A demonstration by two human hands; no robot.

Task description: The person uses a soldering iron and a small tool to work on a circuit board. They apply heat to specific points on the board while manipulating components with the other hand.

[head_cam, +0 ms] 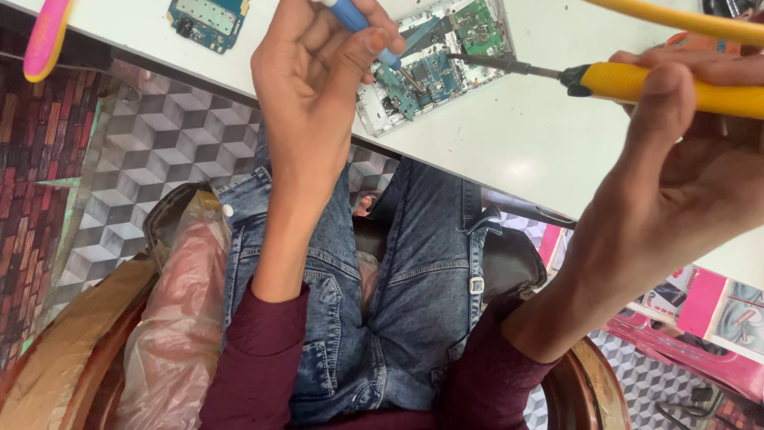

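The white tabletop (509,135) runs across the upper part of my view, its edge slanting down to the right, and below it lies a floor (151,143) tiled in grey cube patterns. I sit in a chair (95,350) wrapped in clear plastic, my legs in blue jeans (414,295) filling the middle, my dark red sleeves (255,366) at the bottom.

My right hand (676,159) comes in from the right, fingers curled tightly around the yellow handle of a soldering iron (660,84), thumb laid along the top of it. Its dark metal tip reaches left and touches the opened phone (434,68), a pale frame lying on the tabletop near the edge, with green and blue circuit boards showing inside.

My left hand (318,64) rises from below, palm towards me, thumb and fingers pinching a slim blue-handled tool (362,28). The tool slants down towards the same boards, its end close to the iron's tip; I cannot tell whether it touches the board.

A yellow cord (684,20) crosses the top right corner above the iron. A separate blue circuit board (208,20) lies on the tabletop at the top left, well apart from the phone. A pink and yellow strip (46,36) hangs over the tabletop's far left corner.
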